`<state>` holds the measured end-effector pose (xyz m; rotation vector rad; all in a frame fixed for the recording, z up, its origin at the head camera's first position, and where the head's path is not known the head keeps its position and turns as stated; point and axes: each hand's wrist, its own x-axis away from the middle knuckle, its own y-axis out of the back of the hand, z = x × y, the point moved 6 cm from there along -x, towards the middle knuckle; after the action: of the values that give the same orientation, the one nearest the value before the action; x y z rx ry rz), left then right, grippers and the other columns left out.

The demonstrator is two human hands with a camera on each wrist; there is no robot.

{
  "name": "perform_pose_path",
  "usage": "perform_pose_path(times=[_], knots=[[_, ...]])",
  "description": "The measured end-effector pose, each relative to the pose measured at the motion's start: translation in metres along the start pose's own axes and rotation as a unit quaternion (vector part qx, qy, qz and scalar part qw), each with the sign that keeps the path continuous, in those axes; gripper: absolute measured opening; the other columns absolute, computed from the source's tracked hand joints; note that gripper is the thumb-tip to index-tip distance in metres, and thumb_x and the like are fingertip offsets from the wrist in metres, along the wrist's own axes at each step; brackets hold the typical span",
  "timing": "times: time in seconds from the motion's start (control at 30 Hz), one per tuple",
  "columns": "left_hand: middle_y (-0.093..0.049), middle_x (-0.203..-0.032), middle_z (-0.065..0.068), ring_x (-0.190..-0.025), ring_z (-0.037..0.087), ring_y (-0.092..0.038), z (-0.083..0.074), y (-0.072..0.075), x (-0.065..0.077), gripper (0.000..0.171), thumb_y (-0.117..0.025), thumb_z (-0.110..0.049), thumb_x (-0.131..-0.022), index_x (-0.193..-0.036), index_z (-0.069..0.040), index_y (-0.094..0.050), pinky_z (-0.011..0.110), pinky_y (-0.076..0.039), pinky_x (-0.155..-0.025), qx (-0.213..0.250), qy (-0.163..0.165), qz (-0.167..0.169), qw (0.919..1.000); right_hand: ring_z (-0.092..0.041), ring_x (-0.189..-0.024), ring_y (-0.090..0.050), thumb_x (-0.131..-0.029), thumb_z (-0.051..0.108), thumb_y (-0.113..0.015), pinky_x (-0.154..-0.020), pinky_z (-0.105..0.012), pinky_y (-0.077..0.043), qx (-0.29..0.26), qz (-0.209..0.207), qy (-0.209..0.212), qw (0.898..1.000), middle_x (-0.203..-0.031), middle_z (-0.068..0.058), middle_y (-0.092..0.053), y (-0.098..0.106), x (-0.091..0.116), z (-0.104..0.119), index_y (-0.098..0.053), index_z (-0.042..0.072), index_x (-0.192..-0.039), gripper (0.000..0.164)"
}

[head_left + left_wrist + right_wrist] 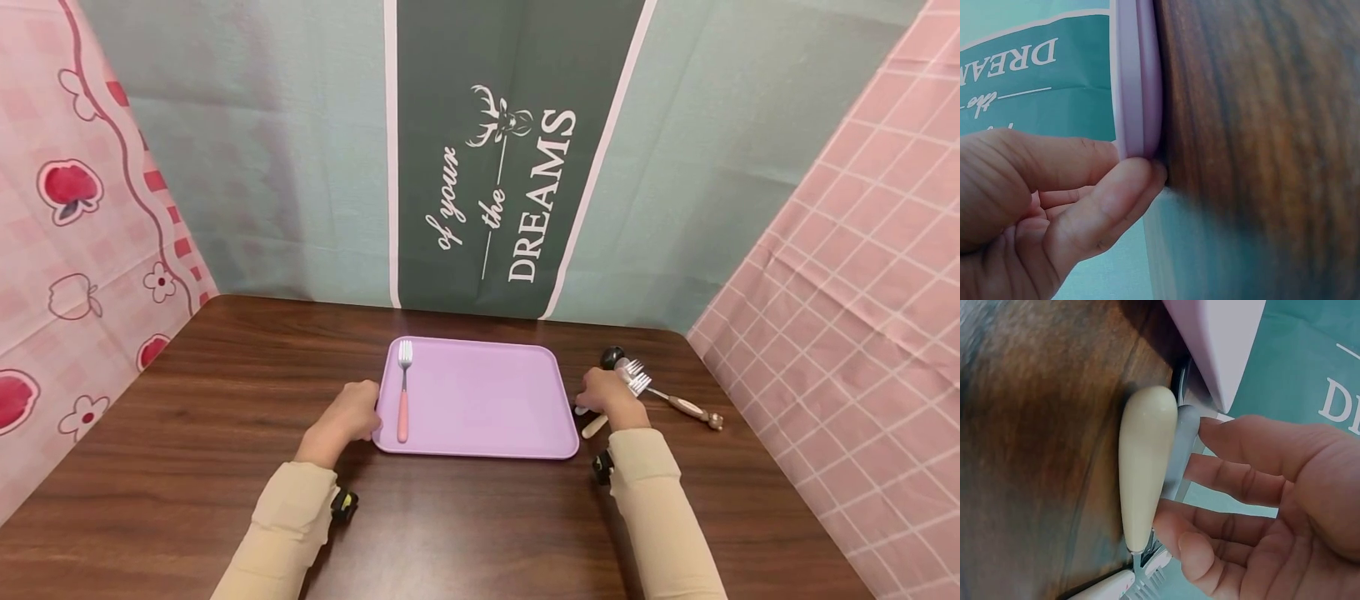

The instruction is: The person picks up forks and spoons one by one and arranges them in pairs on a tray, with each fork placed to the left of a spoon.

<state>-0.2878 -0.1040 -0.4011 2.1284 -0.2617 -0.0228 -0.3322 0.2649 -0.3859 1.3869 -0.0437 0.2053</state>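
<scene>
A lilac tray [487, 400] lies flat on the table, with a pink-handled fork [403, 408] along its left side. My left hand [352, 412] holds the tray's left rim, thumb and fingers at its edge [1132, 81] in the left wrist view. Just right of the tray, my right hand [611, 396] reaches into a group of cutlery. There its thumb and fingers pinch a grey handle [1184, 444]; that utensil's head is hidden. Beside it lies a thick cream handle [1147, 450], close to the fingertips.
Fork heads [637, 381], a black rounded utensil end [612, 357] and a brown-handled utensil [686, 407] lie around the right hand. A hanging cloth with lettering [517, 167] backs the table; pink patterned cloths [862, 292] stand at both sides.
</scene>
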Motion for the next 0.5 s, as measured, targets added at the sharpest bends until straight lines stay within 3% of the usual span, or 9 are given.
perform_pose_path(times=[0.27,0.5], knots=[[-0.051,-0.056,0.007,-0.043,0.014,-0.053,-0.0022,-0.0001,0.0012,0.014,-0.058,0.012,-0.067,-0.068,0.000,-0.052,0.024,-0.044,-0.041,0.003,-0.009,-0.006,0.9999,-0.026,-0.071,-0.056,-0.078,0.015,-0.063,-0.069,-0.042,-0.048,-0.014,0.014,-0.014,1.000,-0.080,-0.014,-0.061,0.0024,0.0034,-0.0054,-0.062,-0.006,-0.088,0.023],[-0.051,-0.055,0.006,-0.043,0.015,-0.053,-0.0022,0.0011,0.0013,0.016,-0.056,0.013,-0.063,-0.065,-0.002,-0.051,0.025,-0.045,-0.041,0.007,-0.018,-0.017,0.9997,-0.024,-0.065,-0.054,-0.074,0.011,-0.063,-0.062,-0.038,-0.048,-0.004,-0.002,0.008,1.000,-0.074,-0.011,-0.062,0.0054,0.0052,-0.0098,-0.065,-0.002,-0.078,0.014]])
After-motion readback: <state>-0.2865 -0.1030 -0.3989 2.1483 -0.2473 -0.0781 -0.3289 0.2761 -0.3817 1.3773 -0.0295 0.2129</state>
